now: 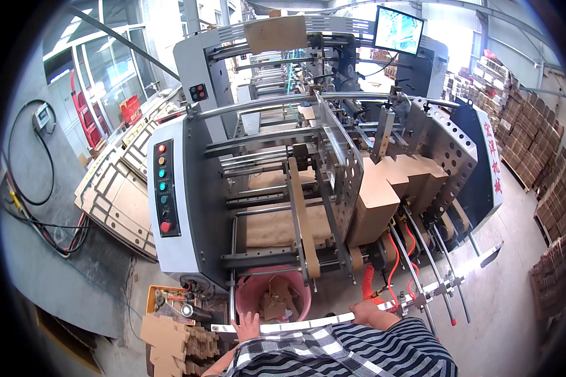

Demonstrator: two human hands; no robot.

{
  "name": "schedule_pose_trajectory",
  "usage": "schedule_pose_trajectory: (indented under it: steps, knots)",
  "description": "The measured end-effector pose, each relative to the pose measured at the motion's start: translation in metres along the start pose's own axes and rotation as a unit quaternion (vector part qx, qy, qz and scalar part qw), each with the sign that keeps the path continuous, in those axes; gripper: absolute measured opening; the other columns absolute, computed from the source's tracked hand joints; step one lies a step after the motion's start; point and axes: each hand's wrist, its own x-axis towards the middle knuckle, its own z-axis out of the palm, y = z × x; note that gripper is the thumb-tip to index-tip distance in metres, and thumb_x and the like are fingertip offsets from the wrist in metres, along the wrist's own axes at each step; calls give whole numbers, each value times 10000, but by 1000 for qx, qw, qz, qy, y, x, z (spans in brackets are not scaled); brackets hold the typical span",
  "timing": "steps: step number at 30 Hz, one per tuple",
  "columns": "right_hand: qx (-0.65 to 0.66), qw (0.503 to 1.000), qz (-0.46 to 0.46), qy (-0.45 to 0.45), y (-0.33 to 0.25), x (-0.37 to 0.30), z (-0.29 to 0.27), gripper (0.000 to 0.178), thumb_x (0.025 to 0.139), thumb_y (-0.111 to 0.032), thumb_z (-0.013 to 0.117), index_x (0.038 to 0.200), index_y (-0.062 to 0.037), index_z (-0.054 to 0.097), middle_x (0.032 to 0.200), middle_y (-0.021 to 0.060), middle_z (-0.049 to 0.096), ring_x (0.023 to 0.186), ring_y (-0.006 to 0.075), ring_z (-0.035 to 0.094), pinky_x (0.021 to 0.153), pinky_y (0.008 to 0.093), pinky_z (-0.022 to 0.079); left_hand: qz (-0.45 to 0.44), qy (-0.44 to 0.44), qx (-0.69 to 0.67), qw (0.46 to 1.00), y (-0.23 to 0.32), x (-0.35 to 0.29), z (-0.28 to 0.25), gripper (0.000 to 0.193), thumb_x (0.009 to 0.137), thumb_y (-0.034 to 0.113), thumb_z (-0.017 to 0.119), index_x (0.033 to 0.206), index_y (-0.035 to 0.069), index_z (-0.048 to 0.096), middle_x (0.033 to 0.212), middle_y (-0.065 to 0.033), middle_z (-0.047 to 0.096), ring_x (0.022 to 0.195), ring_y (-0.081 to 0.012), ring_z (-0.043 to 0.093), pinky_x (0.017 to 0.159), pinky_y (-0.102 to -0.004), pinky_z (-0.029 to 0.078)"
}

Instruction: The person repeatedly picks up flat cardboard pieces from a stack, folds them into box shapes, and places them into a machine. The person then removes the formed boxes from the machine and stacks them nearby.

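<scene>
- Nearest camera: plaid-and-striped shirt (283, 352) at the lower edge.
- White bar (308, 325) just beyond it, long axis left-to-right across the front of the machine (207, 188).
- Left hand (247, 327): fingers spread apart at the bar's left part.
- Right hand (371, 314): fingers curl at the bar farther right; clamped or not, can't tell.
- Bar spans between the hands, right at the fingers; neither hand clearly nearer.
- Cardboard stack (380, 188) sits ahead in the machine, nearer right hand, well apart from fingers.
- Pink tub (304, 294) ahead, between hands.
</scene>
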Motion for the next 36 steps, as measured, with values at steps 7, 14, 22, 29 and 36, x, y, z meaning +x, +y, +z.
schedule_pose_trajectory:
  steps: [7, 14, 22, 29, 36]
  knots:
    - [-6, 1000, -7, 13, -3, -5, -7, 424, 707, -429, 626, 965, -93, 622, 908, 117, 660, 861, 320, 634, 738, 429, 503, 50, -83, -76, 992, -8, 16, -33, 701, 634, 322, 715, 1271, 170, 465, 1322, -133, 420, 1242, -381, 366, 1017, -653, 170]
    - [1, 1000, -3, 19, -5, -7, -8, 435, 716, -457, 612, 957, -95, 621, 906, 120, 659, 853, 317, 638, 728, 430, 505, 110, -110, -86, 984, -13, 32, -40, 909, 567, 378, 771, 1358, 202, 361, 1344, -120, 400, 1234, -341, 379, 1015, -626, 201]
    - [-7, 999, -17, 34, 0, 0, 3, 438, 710, -463, 612, 942, -91, 622, 883, 121, 661, 839, 318, 641, 717, 431, 506, 31, -228, -256, 939, -20, 45, -55, 692, 658, 367, 684, 1287, 199, 450, 1213, -110, 539, 1057, -290, 566, 974, -572, 314]
    - [-3, 1000, -7, 26, 2, 1, 3, 398, 715, -429, 587, 930, -97, 631, 891, 123, 661, 844, 317, 639, 724, 429, 503, 181, -251, -73, 948, -21, 56, -53, 383, 789, 328, 513, 1137, 183, 579, 962, -96, 666, 930, -247, 622, 947, -556, 337]
    - [-10, 1000, -4, 10, 0, 1, 0, 364, 730, -387, 583, 957, -105, 622, 922, 116, 659, 871, 309, 635, 738, 426, 503, 132, -340, -144, 920, -19, 65, -81, 281, 840, 261, 438, 1036, 142, 599, 965, -110, 661, 911, -289, 637, 761, -415, 498]
